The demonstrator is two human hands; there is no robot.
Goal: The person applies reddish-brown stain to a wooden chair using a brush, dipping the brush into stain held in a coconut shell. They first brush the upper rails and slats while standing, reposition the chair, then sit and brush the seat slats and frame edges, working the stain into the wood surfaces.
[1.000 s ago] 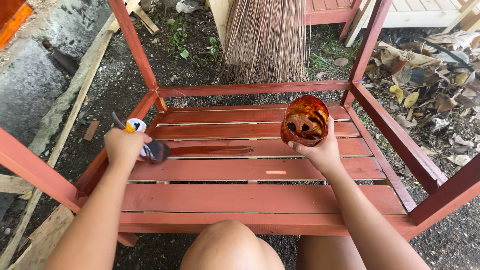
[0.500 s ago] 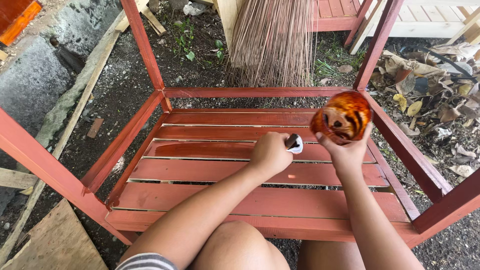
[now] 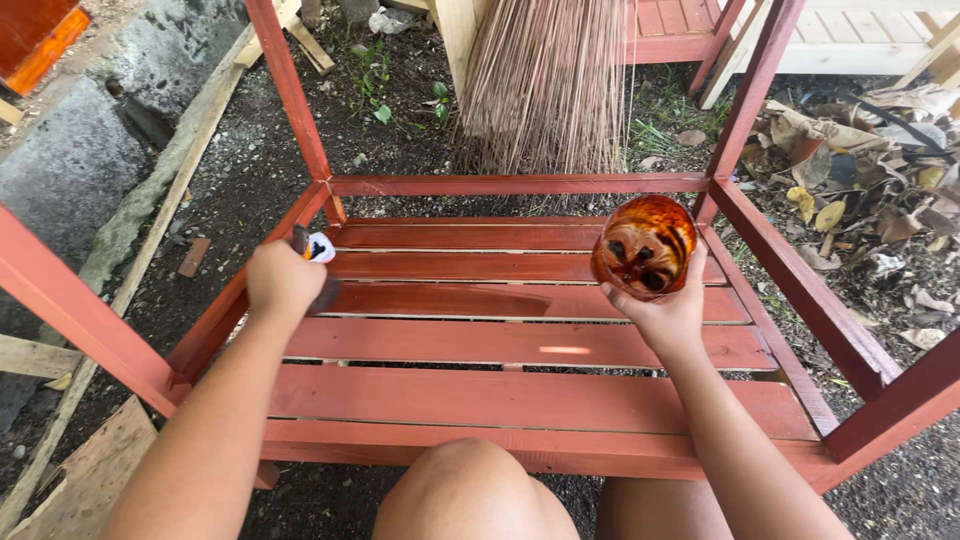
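Left hand (image 3: 283,282) low, right hand (image 3: 665,315) raised

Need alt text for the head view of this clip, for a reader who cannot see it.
A person's left hand holds a paintbrush against a slat of a reddish-brown wooden slatted frame, while the right hand holds up a stain-smeared plastic container. A bundle of thin sticks stands behind, dry leaves at right.

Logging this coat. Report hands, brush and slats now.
Left hand shut on brush at the slats' left end. Right hand shut on stain cup, held above slats. One slat glossy wet. Nothing in the way.
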